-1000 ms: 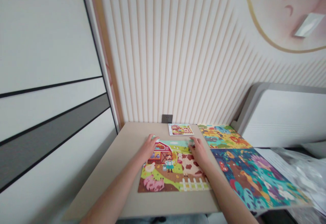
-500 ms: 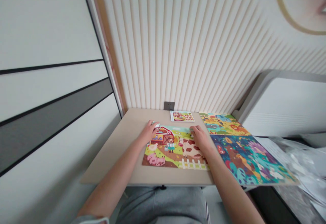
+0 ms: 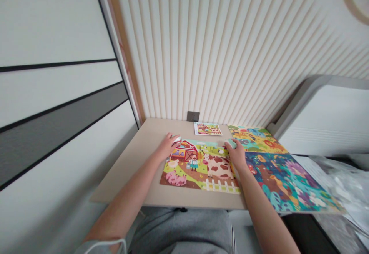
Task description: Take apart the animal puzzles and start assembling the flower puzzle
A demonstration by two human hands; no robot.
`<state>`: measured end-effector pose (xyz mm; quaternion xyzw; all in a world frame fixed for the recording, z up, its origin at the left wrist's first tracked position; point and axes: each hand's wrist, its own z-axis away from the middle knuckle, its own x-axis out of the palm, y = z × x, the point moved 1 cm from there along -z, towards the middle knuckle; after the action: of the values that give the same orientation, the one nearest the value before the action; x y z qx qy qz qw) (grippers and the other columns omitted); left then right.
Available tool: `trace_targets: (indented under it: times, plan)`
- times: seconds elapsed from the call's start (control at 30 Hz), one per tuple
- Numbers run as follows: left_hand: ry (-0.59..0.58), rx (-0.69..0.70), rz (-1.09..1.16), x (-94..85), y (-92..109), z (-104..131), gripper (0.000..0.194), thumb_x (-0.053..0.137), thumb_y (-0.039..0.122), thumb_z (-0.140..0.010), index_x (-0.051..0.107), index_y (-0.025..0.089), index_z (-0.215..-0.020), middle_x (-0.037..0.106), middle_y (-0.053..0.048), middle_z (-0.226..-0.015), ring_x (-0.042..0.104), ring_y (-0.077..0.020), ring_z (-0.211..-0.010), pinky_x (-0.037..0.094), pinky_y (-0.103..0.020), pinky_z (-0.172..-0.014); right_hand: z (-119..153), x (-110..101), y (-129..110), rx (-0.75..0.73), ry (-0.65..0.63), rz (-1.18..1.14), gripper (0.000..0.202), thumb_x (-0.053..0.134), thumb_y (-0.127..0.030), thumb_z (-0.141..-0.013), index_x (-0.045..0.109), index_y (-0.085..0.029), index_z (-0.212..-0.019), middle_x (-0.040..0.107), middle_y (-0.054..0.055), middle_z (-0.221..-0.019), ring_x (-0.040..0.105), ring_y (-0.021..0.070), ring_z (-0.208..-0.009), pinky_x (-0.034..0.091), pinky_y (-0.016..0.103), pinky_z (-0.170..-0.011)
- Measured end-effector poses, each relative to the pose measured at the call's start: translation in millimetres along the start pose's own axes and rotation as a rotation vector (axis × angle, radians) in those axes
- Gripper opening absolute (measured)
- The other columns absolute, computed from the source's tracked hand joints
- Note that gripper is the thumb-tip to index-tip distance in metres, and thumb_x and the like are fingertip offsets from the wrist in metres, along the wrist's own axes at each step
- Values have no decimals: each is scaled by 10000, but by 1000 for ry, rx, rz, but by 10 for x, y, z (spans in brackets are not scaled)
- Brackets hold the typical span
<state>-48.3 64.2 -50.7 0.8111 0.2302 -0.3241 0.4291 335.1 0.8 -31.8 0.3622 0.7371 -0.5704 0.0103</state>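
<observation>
A farm-scene jigsaw puzzle (image 3: 198, 169) with a red barn, a cow and a pig lies on a small beige table (image 3: 138, 161). My left hand (image 3: 168, 146) rests on the puzzle's top left corner, fingertips on a pale piece (image 3: 176, 139) there. My right hand (image 3: 236, 154) sits at the puzzle's top right corner, its fingers closed on a pale green piece (image 3: 231, 143). A small reference card (image 3: 208, 128) showing the same farm picture lies behind the puzzle near the wall.
Two finished colourful animal puzzles (image 3: 276, 169) lie to the right, overhanging the table edge. A grey wall socket (image 3: 193, 116) sits behind the card. A ribbed wall stands behind, a white and grey panel on the left, a padded headboard (image 3: 325, 111) on the right.
The view tilted down, showing my lap. My right hand slid right along the puzzle's top edge to its corner and holds a pale green piece; my left hand stayed at the top left.
</observation>
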Motion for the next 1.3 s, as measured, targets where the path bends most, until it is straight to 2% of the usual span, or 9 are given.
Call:
trace_targets:
  times: [0.23, 0.4, 0.53, 0.7, 0.87, 0.97, 1.07, 1.17, 1.3]
  plan:
    - [-15, 4, 2, -2, 4, 1, 433, 563, 214, -916, 593, 230, -1348, 499, -84, -1147, 540, -245, -1133, 432, -401, -1064, 45, -58, -57, -30, -351, -142, 544, 760, -431, -697, 645, -162, -1156, 719, 61, -916, 625, 205, -737, 494, 299, -646]
    - [-13, -4, 9, -2, 18, -11, 424, 573, 223, -909, 608, 235, -1331, 499, -80, -1140, 542, -245, -1125, 438, -398, -1056, 3, -116, -121, -50, -324, -128, 429, 772, -443, -674, 697, -152, -980, 696, 41, -787, 606, 206, -716, 484, 307, -653]
    - [-11, -9, 20, -12, 36, -9, 426, 567, 211, -903, 611, 234, -1326, 508, -81, -1139, 544, -247, -1124, 444, -401, -1050, -14, -125, -146, -54, -268, -259, 405, 758, -487, -706, 704, -174, -958, 723, 66, -920, 639, 222, -820, 500, 321, -731]
    - [-4, -13, 36, -26, 68, 5, 415, 571, 212, -900, 623, 222, -1312, 525, -87, -1133, 560, -249, -1111, 443, -413, -1053, 9, -98, -109, -12, -228, -182, 436, 697, -586, -753, 696, -161, -851, 678, 36, -716, 591, 197, -681, 466, 286, -592]
    - [41, -13, 65, -52, 132, 1, 384, 578, 203, -893, 648, 223, -1270, 550, -76, -1105, 580, -235, -1069, 460, -399, -1030, 27, -89, -134, -22, -167, -150, 447, 709, -605, -747, 679, -166, -826, 683, 34, -715, 582, 186, -642, 447, 269, -547]
    - [87, -21, 90, -59, 254, -8, 335, 525, 189, -923, 667, 209, -1226, 582, -76, -1095, 590, -222, -1055, 464, -390, -1019, 68, -58, -229, 13, -147, -257, 463, 710, -613, -756, 674, -170, -886, 699, 39, -750, 597, 183, -638, 457, 268, -540]
    - [102, -22, 169, -3, 472, -6, 299, 501, 226, -956, 676, 211, -1198, 624, -71, -1137, 600, -211, -1095, 468, -367, -1020, 173, 55, -398, 35, -246, -376, 485, 705, -619, -768, 673, -183, -977, 707, 35, -772, 616, 185, -647, 477, 267, -541]
    - [20, -54, 425, 139, 719, 17, 293, 536, 318, -963, 676, 233, -1207, 650, -65, -1189, 615, -216, -1121, 496, -350, -983, 313, 249, -593, 33, -363, -435, 450, 691, -603, -794, 669, -196, -985, 693, 19, -748, 602, 173, -619, 468, 255, -518]
    - [-132, -68, 594, 344, 920, 60, 341, 610, 406, -926, 666, 235, -1216, 675, -74, -1181, 661, -218, -1026, 541, -332, -872, 462, 536, -748, 28, -472, -547, 424, 678, -576, -823, 657, -212, -1040, 697, 18, -813, 640, 193, -704, 532, 298, -625]
